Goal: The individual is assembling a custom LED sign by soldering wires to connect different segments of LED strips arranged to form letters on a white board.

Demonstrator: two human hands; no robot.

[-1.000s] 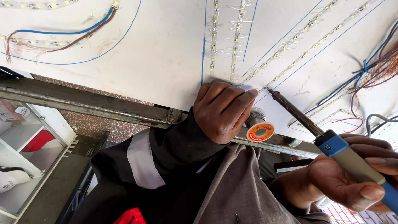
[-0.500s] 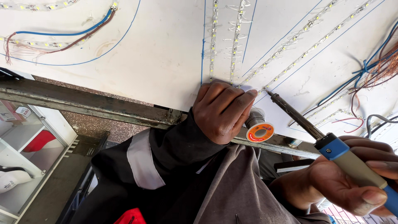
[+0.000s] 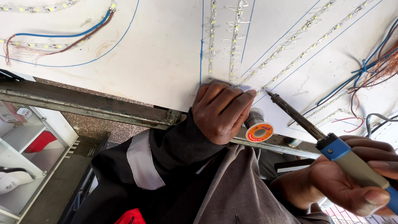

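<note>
Blue-handled soldering iron (image 3: 331, 143) sits clamped in our right hand (image 3: 352, 178), tip just beside our left hand's (image 3: 222, 110) together-pressed fingers (image 3: 244, 97) on the white board (image 3: 166, 54).

The left hand (image 3: 222, 112) rests knuckles-up on the near edge of a white flat board (image 3: 166, 54), its fingertips pressed beside the ends of thin white LED strips (image 3: 212, 37) that run away toward the far side. Just right of that hand sits a small solder spool with an orange end (image 3: 258, 129). The right hand (image 3: 356, 178), at near right, grips a soldering iron with a blue collar and grey handle (image 3: 331, 147), its dark tip touching the board near the strip ends. A rusty grey metal rail (image 3: 83, 103) runs under the board's edge.
</note>
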